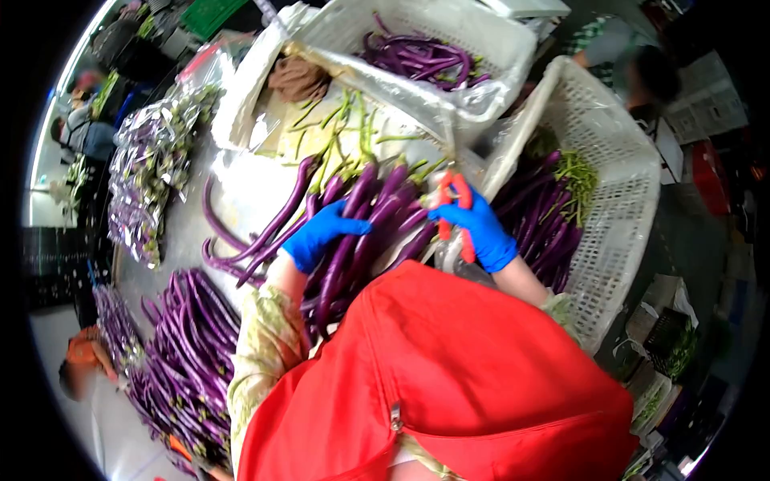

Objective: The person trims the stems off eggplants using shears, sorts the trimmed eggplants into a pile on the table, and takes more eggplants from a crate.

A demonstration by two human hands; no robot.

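Long purple eggplants [349, 252] lie in a heap in front of me, their green stem ends pointing away. My left hand [325, 234], in a blue glove, grips one of the eggplants in this heap, and part of its fingers is hidden among them. My right hand [480, 228], also blue-gloved, is closed around red-handled scissors [459, 192] just right of the heap. The blades point away from me near the stem ends and are hard to make out. Cut green stems [341, 112] are scattered beyond the eggplants.
A white crate [613, 232] of eggplants stands at my right. Another white crate [493, 48] with eggplants is at the back, beside a brown cloth [299, 78]. Bagged eggplants [156, 172] and a large loose pile [188, 337] lie left. Other people are around.
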